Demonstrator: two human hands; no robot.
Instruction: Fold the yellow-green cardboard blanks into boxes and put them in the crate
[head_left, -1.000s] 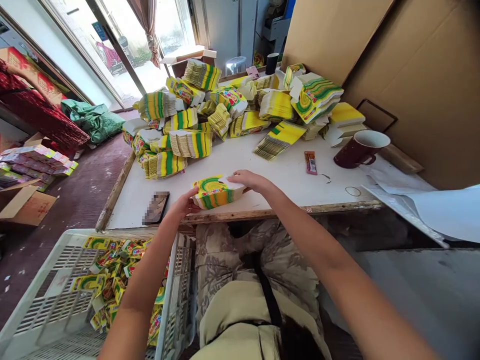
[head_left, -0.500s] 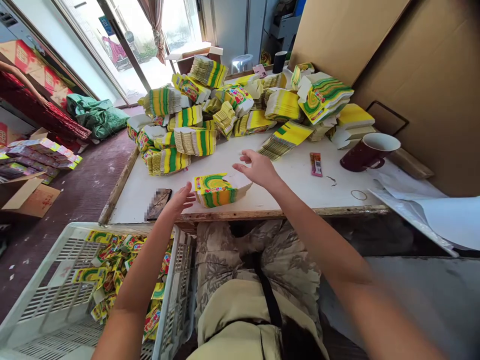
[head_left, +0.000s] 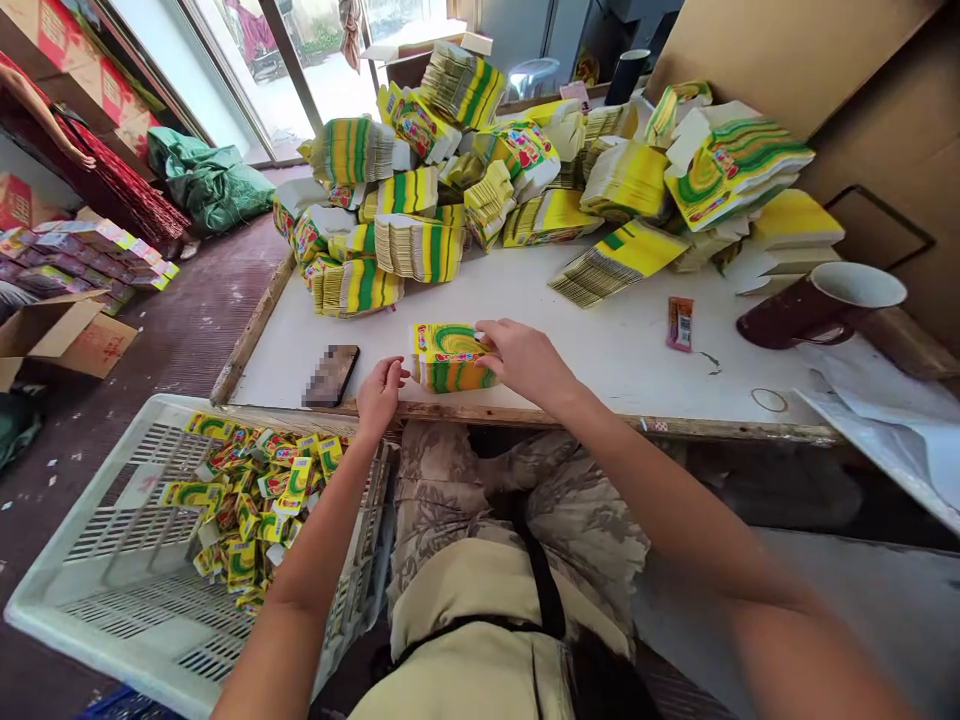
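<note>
A stack of flat yellow-and-green printed cartons (head_left: 450,372) lies near the front edge of the table. My right hand (head_left: 529,365) pinches the right end of the top carton, thumb and fingertips closed on it. Just off the stack's left end is my left hand (head_left: 381,395), its fingers curled together with nothing visible in them. Below my left forearm, a white plastic crate (head_left: 97,610) holds many small yellow cartons (head_left: 244,510).
Piled carton stacks (head_left: 420,245) cover the back of the table (head_left: 510,295). A phone (head_left: 341,375) lies at left. On the right are a dark mug (head_left: 795,310), a small packet (head_left: 680,323) and a rubber band (head_left: 769,400). Another person's hand (head_left: 79,155) shows at far left.
My right hand has come down onto the right end of the carton stack and closed on the top carton. My left hand's fingers have curled in. The view has shifted slightly.
</note>
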